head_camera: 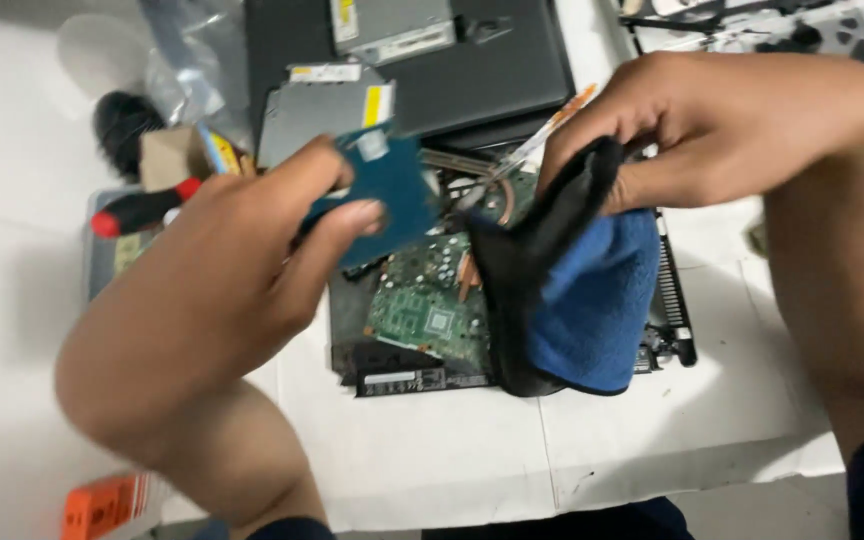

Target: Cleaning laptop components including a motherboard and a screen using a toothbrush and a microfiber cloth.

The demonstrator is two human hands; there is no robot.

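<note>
left hand pinches a small flat blue-green rectangular part, thumb and fingers clamped on its edge, held up over the opened laptop base. right hand closed on a bunched cloth, blue fleecy face, black backing, hanging soft and folded above the base's right half. step in hand reads as wiping the part; bringing cloth to part would call for a light touch on its faces. below: green circuit board, matte, studded with chips, copper pipe across it. base sits at the white bench's middle. far edge: dark flat lid panel, grey metal drive. left edge: red-and-black screwdriver handle. near-left corner: an orange object, blurred.
</note>
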